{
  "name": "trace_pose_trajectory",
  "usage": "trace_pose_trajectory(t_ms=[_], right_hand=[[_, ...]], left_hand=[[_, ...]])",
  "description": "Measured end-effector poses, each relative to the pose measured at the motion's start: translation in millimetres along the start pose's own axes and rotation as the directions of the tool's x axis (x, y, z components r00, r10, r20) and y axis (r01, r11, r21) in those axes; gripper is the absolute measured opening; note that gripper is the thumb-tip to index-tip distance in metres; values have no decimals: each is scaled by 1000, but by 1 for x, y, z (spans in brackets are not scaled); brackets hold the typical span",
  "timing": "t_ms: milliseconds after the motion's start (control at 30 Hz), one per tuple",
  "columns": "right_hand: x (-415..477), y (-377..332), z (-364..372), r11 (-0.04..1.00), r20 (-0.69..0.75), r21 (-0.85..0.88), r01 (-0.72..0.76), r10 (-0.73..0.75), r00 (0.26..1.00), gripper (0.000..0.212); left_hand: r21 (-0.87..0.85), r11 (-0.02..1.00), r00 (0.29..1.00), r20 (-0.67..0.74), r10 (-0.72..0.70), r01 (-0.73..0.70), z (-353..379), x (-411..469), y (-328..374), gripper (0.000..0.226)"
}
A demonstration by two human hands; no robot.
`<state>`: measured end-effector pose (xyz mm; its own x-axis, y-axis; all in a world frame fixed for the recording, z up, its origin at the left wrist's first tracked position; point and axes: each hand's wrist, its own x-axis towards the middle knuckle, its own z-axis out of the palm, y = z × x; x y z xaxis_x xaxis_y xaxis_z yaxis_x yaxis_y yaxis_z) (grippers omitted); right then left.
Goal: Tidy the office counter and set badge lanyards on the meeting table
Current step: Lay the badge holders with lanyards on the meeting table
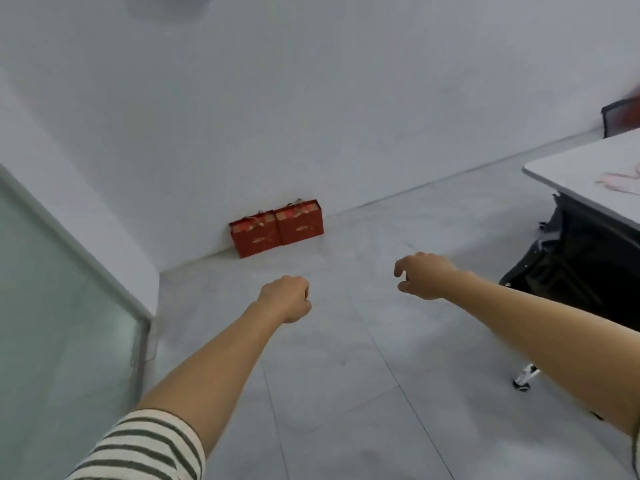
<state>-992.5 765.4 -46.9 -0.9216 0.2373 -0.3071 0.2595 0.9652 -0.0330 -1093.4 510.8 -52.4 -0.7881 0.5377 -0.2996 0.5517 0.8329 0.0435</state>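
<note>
1. Glass partition point(52, 306) fills your far left, framed in pale metal and meeting the white wall point(311, 98) at the corner.
2. Your left hand point(285, 297) hangs over the grey tiled floor point(346, 375), curled into a loose fist. Nothing shows inside it, though the palm faces away, so a small item cannot be ruled out.
3. Two red gift bags point(277, 227) stand side by side on the floor against the wall, ahead of both hands and well apart from them. They look to be no part of your job.
4. Your right hand point(424, 275) is held out with fingers loosely curled and parted, grasping nothing.
5. At the right edge, the corner of the meeting table point(571, 171) comes into view, with a dark chair point(588, 258) pushed under it.
6. On that tabletop lies something pale pink and strap-like point(623, 180), blurred and cut off by the frame. It may be the badge lanyards, but you cannot tell. Its long axis seems to run roughly along the near table edge.
7. That table lies to the right and ahead of your right hand, which is clearly the nearer one. Turning right looks like your next move.
8. No counter is in sight.
</note>
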Motion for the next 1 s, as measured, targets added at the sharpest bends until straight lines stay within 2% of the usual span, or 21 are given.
trace_pose_trajectory(t_ms=[200,333,367,467,667,833,1000], right_hand=[[73,107,-12,991,12,18,-136,136,991,37],[127,172,-31,982,20,42,-186,185,983,38],[155,210,-52,975,-1,54,-217,218,976,38],[191,260,-75,963,-45,85,-254,259,965,38],[267,365,-97,936,0,91,-339,340,940,38],[334,451,-105,884,30,136,-447,447,894,38],[395,536,-123,797,79,188,-575,571,817,40]], left_hand=[[27,980,981,18,194,-195,-27,144,81,20],[45,968,968,49,246,-248,-48,220,128,20],[68,958,961,26,277,-278,-69,269,155,20],[44,949,950,-11,312,-312,-95,326,185,20],[68,921,924,57,379,-382,-125,457,258,22],[82,873,876,76,476,-481,-147,576,319,23],[142,790,802,110,587,-597,-182,695,385,24]])
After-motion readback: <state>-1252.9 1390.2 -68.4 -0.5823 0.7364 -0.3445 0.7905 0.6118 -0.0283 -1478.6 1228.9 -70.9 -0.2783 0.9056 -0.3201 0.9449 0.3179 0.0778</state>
